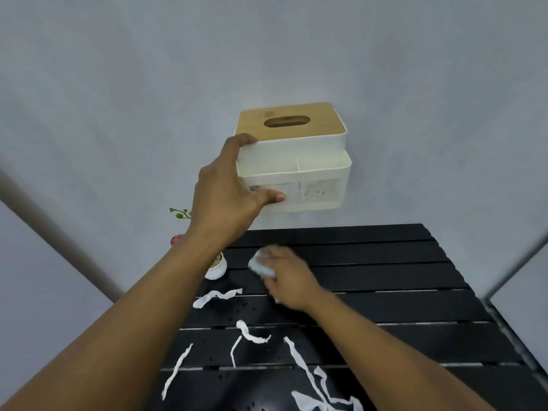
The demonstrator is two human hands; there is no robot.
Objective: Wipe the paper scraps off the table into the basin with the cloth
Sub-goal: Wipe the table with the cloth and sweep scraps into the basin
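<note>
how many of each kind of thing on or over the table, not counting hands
paper scraps: 5, counting the overlapping tangle at the near edge as 1
cloth: 1, gripped by the right hand
tissue box: 1, held up by the left hand
small potted plant: 1
total: 8

Black slatted table [415, 253] before pale grey wall [118, 84].

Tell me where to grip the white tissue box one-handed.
Grip the tissue box by its short left end, coming from the left, as the left hand does: fingers over the top edge beside the wooden lid, thumb on the front wall. That end looks narrow enough to span.
</note>
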